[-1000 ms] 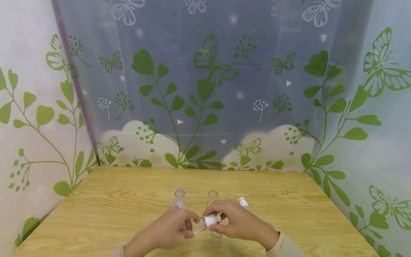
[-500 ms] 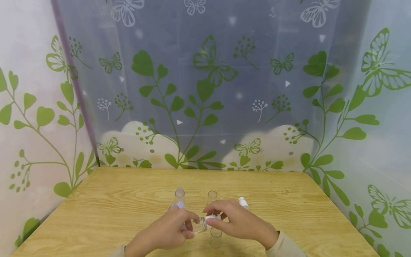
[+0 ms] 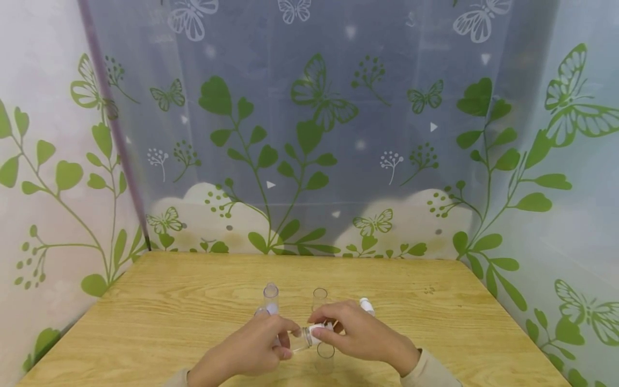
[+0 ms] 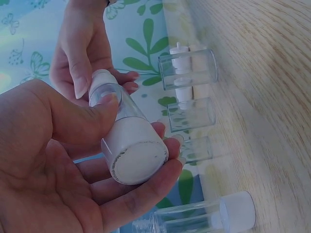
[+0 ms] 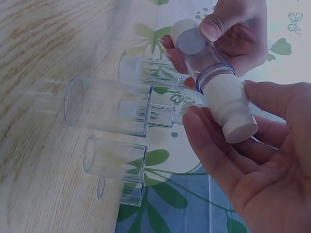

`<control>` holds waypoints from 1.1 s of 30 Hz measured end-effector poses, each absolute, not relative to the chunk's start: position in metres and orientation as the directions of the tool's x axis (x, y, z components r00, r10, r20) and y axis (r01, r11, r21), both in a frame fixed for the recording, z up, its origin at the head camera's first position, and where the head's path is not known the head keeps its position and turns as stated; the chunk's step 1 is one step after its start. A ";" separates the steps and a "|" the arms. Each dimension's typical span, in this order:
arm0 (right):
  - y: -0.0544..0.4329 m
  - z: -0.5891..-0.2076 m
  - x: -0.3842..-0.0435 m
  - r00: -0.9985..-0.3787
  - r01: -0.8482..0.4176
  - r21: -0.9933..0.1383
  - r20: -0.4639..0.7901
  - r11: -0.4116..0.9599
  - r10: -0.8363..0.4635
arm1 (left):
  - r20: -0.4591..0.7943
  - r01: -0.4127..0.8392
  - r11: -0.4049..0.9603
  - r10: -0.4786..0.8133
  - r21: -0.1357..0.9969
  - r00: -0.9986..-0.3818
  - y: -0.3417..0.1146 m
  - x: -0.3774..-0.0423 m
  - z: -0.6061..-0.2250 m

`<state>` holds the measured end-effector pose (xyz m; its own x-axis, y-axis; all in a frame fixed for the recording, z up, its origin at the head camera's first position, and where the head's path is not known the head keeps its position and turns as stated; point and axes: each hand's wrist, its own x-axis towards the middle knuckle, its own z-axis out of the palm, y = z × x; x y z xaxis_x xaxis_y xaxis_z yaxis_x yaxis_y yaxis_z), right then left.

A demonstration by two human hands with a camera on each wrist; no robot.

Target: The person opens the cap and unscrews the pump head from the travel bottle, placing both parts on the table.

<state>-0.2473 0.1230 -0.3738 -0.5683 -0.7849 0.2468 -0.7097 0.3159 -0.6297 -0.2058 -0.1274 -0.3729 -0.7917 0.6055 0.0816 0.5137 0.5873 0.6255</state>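
Low over the table, my left hand [image 3: 256, 344] grips a small clear bottle [image 5: 206, 60] by its white base [image 4: 141, 158], thumb across the wall and fingers curled beneath. My right hand [image 3: 358, 336] pinches the white pump head [image 5: 226, 102] at the bottle's neck between thumb and fingers. The pump head sits in line with the bottle, its collar right at the neck, and both are tilted. In the left wrist view, the right fingers appear behind the bottle's far end.
Two more clear bottles [image 5: 153, 70] with white bases stand left of the hands. Several clear cylindrical caps [image 5: 107, 107] stand on the wooden table [image 3: 193, 279]. White pump heads [image 3: 366, 306] are at the right. Patterned curtain [image 3: 309, 161] walls enclose the back and sides.
My right thumb has shifted up onto the side of the pump head, and the right fingers have turned slightly around it. My left hand and the bottle have stayed in place.
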 end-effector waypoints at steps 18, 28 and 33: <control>0.123 -0.374 -0.245 -0.520 -0.765 -0.585 0.316 0.269 -0.793 | 0.077 0.516 0.585 0.611 0.626 -0.788 -0.128 -0.207 -0.372; 0.123 -0.375 -0.245 -0.502 -0.802 -0.534 0.361 0.267 -0.786 | 0.087 0.530 0.591 0.614 0.608 -0.785 -0.128 -0.207 -0.372; 0.123 -0.374 -0.245 -0.507 -0.801 -0.531 0.356 0.276 -0.785 | 0.089 0.531 0.591 0.614 0.607 -0.784 -0.128 -0.207 -0.373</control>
